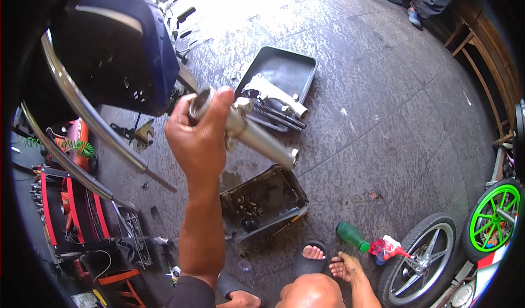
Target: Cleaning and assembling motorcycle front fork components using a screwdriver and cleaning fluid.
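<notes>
My left hand (198, 130), raised in the middle of the view, is wrapped round the wide open end of a silver motorcycle fork lower leg (262, 143). The tube slants down to the right, away from my grip. Low by my knee, my right hand (343, 266) holds nothing, its fingers apart and loosely curled. Behind the held part, a grey tray (290, 62) carries a similar fork lower leg (281, 97) and dark coil springs (279, 115). Below it sits a grimy black pan (270, 220) with several small parts. On the left, chrome fork tubes (90, 119) extend from a motorcycle (158, 56).
A green bottle (351, 236) and a red spray bottle (387, 248) lie beside a spoked wheel (421, 261). Farther right is a green-rimmed wheel (495, 215). A red tool rack (71, 209) stands at left. Another person (429, 4) sits on a wooden bench (481, 45).
</notes>
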Tool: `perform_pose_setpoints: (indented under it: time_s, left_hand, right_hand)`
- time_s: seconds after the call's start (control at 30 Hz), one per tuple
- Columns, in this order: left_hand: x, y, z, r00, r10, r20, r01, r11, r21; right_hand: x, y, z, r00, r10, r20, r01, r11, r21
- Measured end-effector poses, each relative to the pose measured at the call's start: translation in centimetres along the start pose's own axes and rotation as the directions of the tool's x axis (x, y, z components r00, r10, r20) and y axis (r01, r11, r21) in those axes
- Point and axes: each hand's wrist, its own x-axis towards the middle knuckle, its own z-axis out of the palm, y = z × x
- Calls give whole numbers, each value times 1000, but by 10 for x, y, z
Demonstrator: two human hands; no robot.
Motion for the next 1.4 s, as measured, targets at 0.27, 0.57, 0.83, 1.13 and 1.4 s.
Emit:
perform_pose_setpoints:
  time_s: [0.27,0.57,0.83,1.13,1.4]
  left_hand:
    - [98,-95,127,744,604,285,-667,651,361]
    - [82,-274,179,480,432,763,-862,70,503]
    - [83,-295,247,862,228,452,-506,372,778]
    - [60,-280,213,842,27,539,-473,518,712]
    - [69,-254,169,365,-427,827,-797,316,515]
  right_hand:
    - [-42,3,-5,998,40,-50,-38,998,48]
    - [-78,19,2,980,136,-148,-119,986,121]
    - [-16,111,-51,975,206,-87,-192,970,147]
    - [-50,73,-24,970,209,-122,-204,977,58]
    - [-37,94,-53,992,34,-123,-46,994,-99]
